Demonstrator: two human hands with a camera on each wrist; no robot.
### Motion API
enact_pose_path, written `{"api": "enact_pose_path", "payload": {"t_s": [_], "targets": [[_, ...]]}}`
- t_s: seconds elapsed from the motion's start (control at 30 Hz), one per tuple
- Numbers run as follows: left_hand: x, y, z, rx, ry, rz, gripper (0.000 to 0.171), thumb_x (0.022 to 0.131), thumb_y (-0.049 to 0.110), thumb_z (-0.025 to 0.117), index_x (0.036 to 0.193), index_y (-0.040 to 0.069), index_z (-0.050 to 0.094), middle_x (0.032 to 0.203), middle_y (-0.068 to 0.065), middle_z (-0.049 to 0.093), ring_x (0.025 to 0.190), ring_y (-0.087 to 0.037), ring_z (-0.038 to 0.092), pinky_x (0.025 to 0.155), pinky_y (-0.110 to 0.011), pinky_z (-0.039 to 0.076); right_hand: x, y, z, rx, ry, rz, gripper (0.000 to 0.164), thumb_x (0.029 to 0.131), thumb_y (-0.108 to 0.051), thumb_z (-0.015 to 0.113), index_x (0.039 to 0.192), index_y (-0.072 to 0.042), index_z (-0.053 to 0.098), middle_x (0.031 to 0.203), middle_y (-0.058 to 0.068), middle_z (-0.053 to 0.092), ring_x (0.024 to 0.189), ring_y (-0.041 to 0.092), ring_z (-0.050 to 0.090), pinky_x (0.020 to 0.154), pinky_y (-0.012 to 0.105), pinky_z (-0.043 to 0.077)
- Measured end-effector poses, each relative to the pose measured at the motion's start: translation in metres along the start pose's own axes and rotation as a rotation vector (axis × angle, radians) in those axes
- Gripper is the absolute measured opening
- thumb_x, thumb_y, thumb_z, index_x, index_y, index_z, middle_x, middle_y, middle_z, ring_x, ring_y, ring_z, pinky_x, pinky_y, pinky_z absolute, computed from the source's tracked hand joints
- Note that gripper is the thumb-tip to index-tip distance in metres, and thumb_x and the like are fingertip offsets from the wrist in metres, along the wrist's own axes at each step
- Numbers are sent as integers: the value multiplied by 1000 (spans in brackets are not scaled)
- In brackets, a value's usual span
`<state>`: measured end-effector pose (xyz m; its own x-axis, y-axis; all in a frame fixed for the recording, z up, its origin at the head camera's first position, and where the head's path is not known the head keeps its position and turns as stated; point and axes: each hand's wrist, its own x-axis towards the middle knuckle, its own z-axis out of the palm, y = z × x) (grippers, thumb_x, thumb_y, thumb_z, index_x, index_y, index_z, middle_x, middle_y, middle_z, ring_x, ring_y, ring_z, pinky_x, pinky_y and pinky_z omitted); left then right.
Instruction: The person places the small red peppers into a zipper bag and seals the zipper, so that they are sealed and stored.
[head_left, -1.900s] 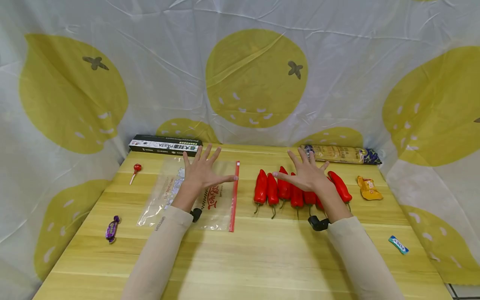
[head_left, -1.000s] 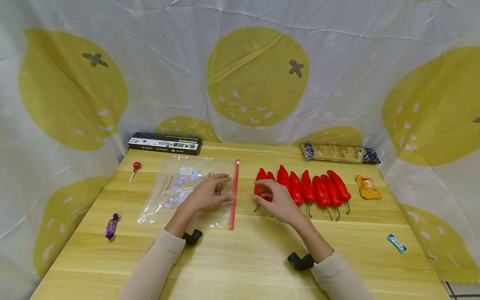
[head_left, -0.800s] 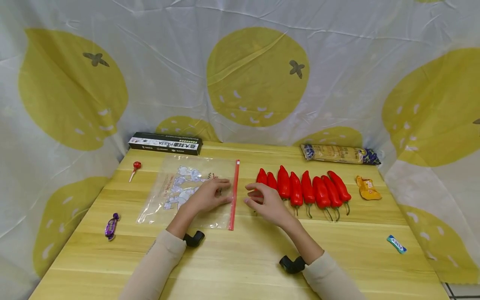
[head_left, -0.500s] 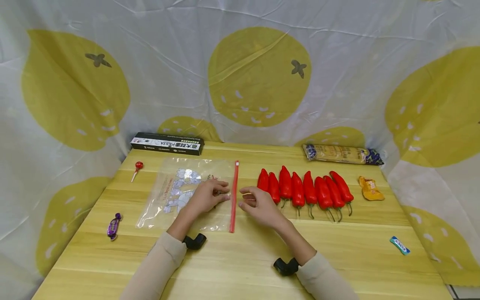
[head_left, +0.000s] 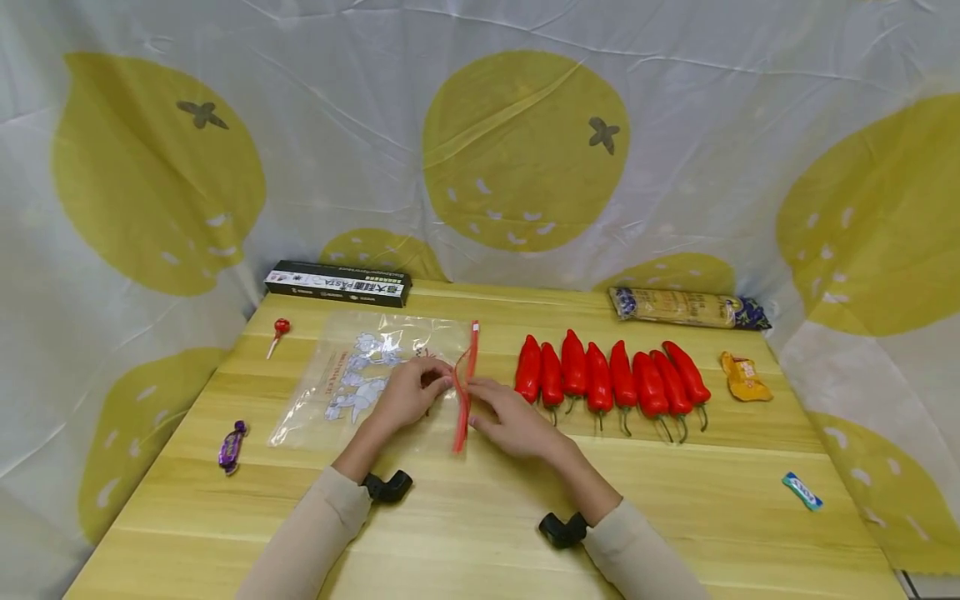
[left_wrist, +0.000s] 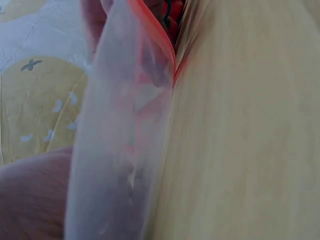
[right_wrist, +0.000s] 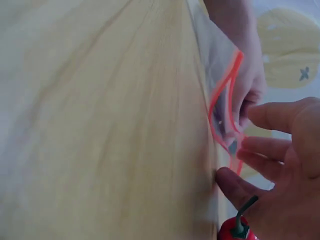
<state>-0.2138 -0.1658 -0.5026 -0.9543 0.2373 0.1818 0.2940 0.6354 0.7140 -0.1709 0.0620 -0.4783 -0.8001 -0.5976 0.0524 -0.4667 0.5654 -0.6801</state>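
Observation:
A clear zip bag (head_left: 315,408) printed with pale cartoon figures lies flat on the wooden table, its red-edged mouth (head_left: 460,425) facing right. My left hand (head_left: 408,393) pinches the upper layer at that edge and lifts it, so the two red strips part in the right wrist view. From the other side my right hand (head_left: 517,421) reaches to the mouth, fingers spread and fingertips right at the red strip; nothing is held in it. Several red peppers (head_left: 573,367) with green stems lie in a row just right of this hand. The left fingertips are partly hidden behind the bag in the left wrist view.
Along the back stand a black pasta box (head_left: 337,283) at left and a noodle packet (head_left: 686,308) at right. A red lollipop (head_left: 281,329) and purple candy (head_left: 231,450) lie left; a yellow packet (head_left: 742,379) and small blue-green candy (head_left: 802,492) lie right.
Both hands have come down from a spread pose above the table to the bag's mouth. The right hand moved left off the peppers; the left lifted the upper strip, parting the mouth.

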Motion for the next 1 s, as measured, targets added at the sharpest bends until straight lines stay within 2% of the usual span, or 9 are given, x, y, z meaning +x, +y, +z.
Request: {"api": "enact_pose_path", "payload": {"t_s": [0.1,0.23,0.43,0.47,0.57,0.67,0.8,0.9,1.0], "targets": [[-1,2,-5,-97,6,-23,8,95,28,64,96,22,69,89,2,68,72,-11,59,64,-27,50,-1,-3,-1,-111,-56,-3,49,99,-25,54,144,-9,46,152,7,43,140,26,38,115,44,33],[0,7,-12,-207,67,-30,17,97,36,58,102,21,65,87,-2,67,70,-13,63,62,-26,54,-3,-6,-2,-160,-99,14,47,99,-26,53,141,-6,49,149,8,45,137,26,39,114,42,35],[5,14,-26,-205,283,-2,27,94,40,61,109,19,67,96,1,70,88,-13,67,79,-25,56,-6,-5,-3,-158,-120,26,47,99,-26,54,141,-4,49,153,9,39,141,26,35,115,44,34],[6,15,-29,-201,307,4,28,94,39,61,112,19,68,98,1,70,93,-13,67,84,-25,55,-7,-5,-3,-153,-123,27,48,99,-26,54,141,-4,49,153,9,38,142,26,34,115,44,34],[6,18,-36,-185,350,19,30,94,37,62,119,21,68,103,2,70,94,-13,66,85,-24,54,-9,-5,-5,-149,-133,33,49,98,-27,54,142,-5,48,155,8,36,143,26,32,116,44,32],[6,23,-42,-166,360,27,28,92,40,64,115,25,71,105,5,70,95,-10,66,83,-22,53,-12,-4,-5,-165,-137,36,49,98,-27,55,142,-6,48,153,6,39,143,24,34,117,43,32],[7,29,-44,-213,336,43,26,90,42,66,107,24,73,104,5,70,94,-10,66,85,-24,54,-12,-3,-7,-162,-103,21,49,98,-27,56,141,-7,49,151,6,44,141,24,37,116,42,32],[8,28,-41,-226,301,38,26,90,41,67,106,21,73,105,3,70,96,-12,66,88,-32,54,-12,-1,-11,-104,-8,-2,48,95,-24,60,139,-8,51,147,5,49,137,23,44,113,42,38],[6,27,-38,-220,261,22,27,90,41,66,105,20,72,105,2,70,98,-14,66,91,-40,54,-14,4,-17,-41,147,-7,44,91,-20,67,132,-9,56,132,6,59,118,22,58,99,36,50]]}}
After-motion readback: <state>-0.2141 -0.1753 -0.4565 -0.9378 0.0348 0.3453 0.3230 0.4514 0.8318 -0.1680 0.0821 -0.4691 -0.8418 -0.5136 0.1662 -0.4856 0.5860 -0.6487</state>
